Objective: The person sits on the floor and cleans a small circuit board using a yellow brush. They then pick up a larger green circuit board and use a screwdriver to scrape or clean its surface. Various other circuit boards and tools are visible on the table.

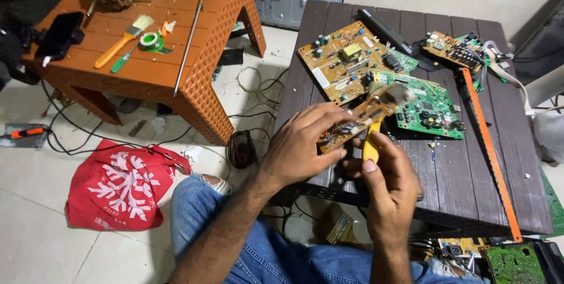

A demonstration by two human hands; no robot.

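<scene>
Pale tiled floor [35,231]; dark slatted table [464,184]; orange plastic stool [205,84].

Matt dark wood-grain slatted table [464,184] beneath the hands; glossy yellow plastic brush handle [370,149] in the right hand [390,187]; matt tan laminate circuit board [352,126] under the left hand [305,146].

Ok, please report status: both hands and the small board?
Left hand grips small brown circuit board above dark table. Right hand holds yellow-handled brush against it. Green board lies just behind.
</scene>
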